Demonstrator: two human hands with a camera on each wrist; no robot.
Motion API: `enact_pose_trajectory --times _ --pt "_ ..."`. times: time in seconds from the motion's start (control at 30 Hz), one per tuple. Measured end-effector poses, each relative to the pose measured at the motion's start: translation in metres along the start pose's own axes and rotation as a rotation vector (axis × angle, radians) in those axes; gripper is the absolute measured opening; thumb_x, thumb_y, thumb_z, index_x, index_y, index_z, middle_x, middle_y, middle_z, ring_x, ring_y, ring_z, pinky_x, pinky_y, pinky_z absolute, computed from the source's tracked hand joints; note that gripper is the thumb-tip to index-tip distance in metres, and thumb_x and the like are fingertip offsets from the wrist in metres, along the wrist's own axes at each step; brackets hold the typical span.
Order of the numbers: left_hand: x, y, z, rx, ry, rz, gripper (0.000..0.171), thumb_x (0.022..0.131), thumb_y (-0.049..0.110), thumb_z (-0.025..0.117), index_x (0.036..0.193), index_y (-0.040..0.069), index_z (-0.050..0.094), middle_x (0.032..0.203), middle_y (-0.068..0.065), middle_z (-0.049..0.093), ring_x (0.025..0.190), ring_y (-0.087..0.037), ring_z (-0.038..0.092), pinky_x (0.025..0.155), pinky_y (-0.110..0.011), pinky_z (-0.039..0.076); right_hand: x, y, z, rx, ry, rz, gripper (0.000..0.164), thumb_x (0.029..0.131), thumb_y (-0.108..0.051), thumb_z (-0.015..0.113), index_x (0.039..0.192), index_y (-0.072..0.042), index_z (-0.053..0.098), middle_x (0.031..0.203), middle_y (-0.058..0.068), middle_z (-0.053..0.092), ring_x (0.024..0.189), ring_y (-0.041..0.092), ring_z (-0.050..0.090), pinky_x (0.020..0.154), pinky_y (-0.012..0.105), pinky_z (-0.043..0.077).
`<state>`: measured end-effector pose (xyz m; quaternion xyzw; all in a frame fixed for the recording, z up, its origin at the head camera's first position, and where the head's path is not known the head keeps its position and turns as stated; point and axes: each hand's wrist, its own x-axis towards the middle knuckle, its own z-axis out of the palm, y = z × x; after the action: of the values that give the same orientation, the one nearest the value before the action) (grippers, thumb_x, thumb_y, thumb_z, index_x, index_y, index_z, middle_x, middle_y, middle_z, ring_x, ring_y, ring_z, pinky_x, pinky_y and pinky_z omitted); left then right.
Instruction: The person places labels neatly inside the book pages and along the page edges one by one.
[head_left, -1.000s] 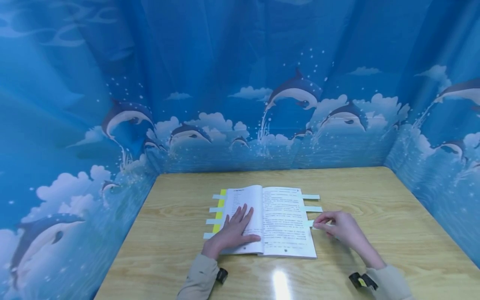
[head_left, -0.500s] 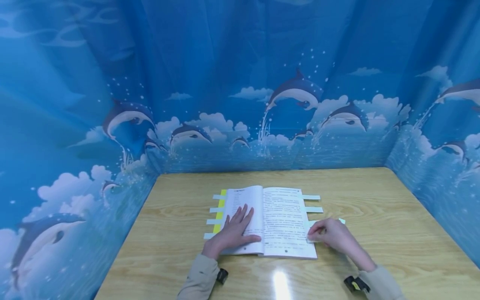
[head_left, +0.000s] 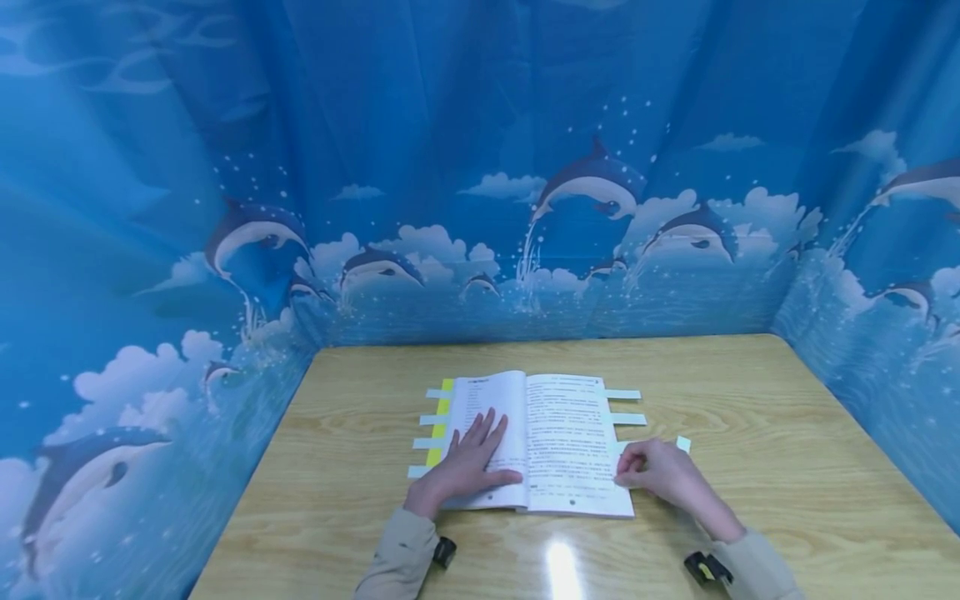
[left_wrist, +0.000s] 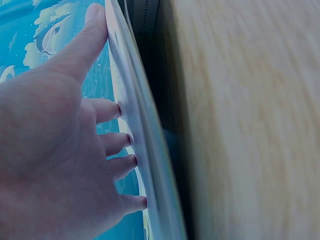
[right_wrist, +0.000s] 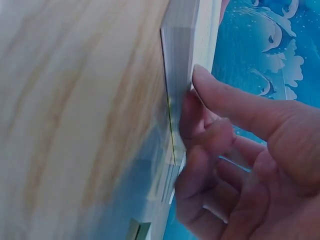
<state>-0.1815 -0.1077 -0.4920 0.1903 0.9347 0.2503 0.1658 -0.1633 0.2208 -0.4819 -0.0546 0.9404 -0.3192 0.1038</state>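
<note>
An open book (head_left: 570, 433) lies on the wooden table, with printed pages on both sides and a yellow edge (head_left: 437, 429) along its left. My left hand (head_left: 471, 467) rests on the left page with fingers spread; the left wrist view also shows its fingertips on the paper. At the lower right edge my right hand (head_left: 660, 473) pinches the page edge between thumb and curled fingers. In the right wrist view its thumb (right_wrist: 225, 95) meets the paper's edge. Pale sticky tabs (head_left: 627, 419) stick out from the right side, and more tabs (head_left: 432, 419) from the left.
A small pale green piece (head_left: 683, 443) lies on the table just beyond my right hand; the right wrist view shows it as a little block (right_wrist: 139, 230). Wooden tabletop (head_left: 352, 417) surrounds the book. A blue dolphin-print curtain (head_left: 450, 167) stands behind and at both sides.
My right hand has moved from the third right-hand tab down and slightly left to the page edge, uncovering the small pale green piece. My left hand has stayed on the page.
</note>
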Motion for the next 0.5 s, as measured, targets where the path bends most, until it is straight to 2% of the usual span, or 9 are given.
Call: enact_pose_trajectory --times 0.2,0.5 --pt "-0.0007 0.0002 0.0001 -0.006 0.003 -0.005 0.096 0.094 0.065 0.059 0.164 0.017 0.015 0.171 -0.008 0.002 0.157 -0.030 0.000 0.124 -0.061 0.003 -0.0002 -0.0006 0.0014 -0.057 0.012 -0.051 0.022 0.084 -0.026 0.082 0.079 -0.017 0.063 0.069 -0.004 0.055 0.063 0.014 0.047 0.058 0.024 0.035" --pt "-0.0003 -0.0009 0.0010 0.000 0.016 0.008 0.096 0.094 0.065 0.059 0.164 0.017 0.015 0.171 -0.009 0.002 0.157 -0.030 0.000 0.124 -0.061 0.004 0.0005 -0.0001 0.0046 -0.096 0.023 -0.042 0.026 0.080 -0.024 0.084 0.077 -0.017 0.059 0.067 -0.004 0.054 0.061 0.014 0.046 0.057 0.024 0.033"
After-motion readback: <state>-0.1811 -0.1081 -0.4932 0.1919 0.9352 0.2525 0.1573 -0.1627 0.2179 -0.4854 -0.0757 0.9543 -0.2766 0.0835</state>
